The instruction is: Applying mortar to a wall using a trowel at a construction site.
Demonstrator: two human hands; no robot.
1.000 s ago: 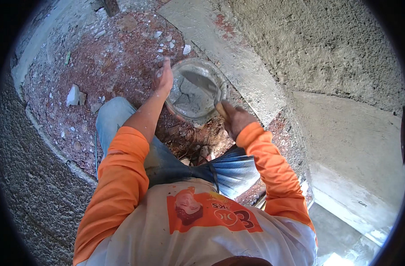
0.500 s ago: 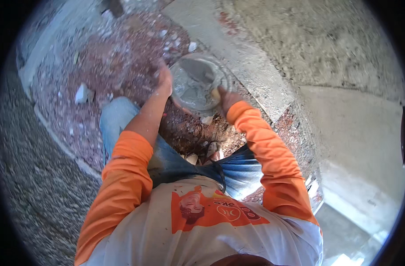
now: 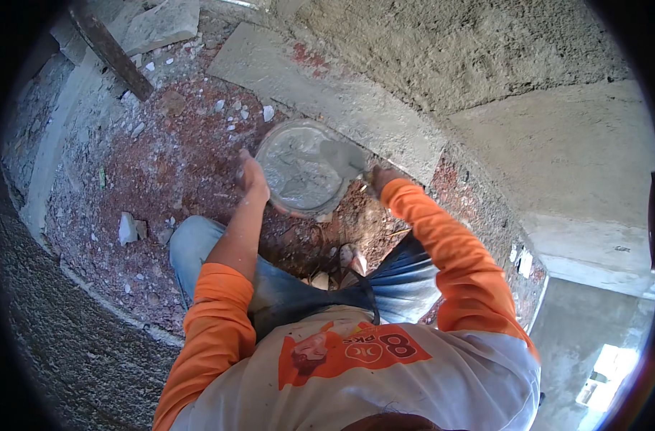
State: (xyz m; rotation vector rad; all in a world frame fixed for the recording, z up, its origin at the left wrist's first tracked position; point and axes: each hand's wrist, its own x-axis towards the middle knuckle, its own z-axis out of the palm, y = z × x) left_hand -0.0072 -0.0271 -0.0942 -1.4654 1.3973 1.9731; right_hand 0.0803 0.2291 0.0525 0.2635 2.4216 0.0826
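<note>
A round pan [image 3: 283,207] of wet grey mortar [image 3: 298,161] sits on the rubble ground in front of my knees. My right hand [image 3: 385,179] is closed round the handle of a trowel at the pan's right side. The trowel's blade [image 3: 345,159], coated with mortar, lies over the right part of the mix. My left hand [image 3: 253,177] is beside the pan's left rim, its fingers stretched out along the outside. Part of that hand seems to touch the rim, though the contact is not clear.
Beyond the pan lies a flat cement strip [image 3: 327,82], bordering a rough plastered surface [image 3: 478,50]. A dark wooden post [image 3: 112,54] stands at the far left. White stone chips and a larger white lump [image 3: 128,228] lie on the reddish rubble [image 3: 176,158].
The trowel blade has moved from inside the pan toward its right rim, and my right hand has drawn outward. My left hand stays by the left rim. The whole view has shifted.
</note>
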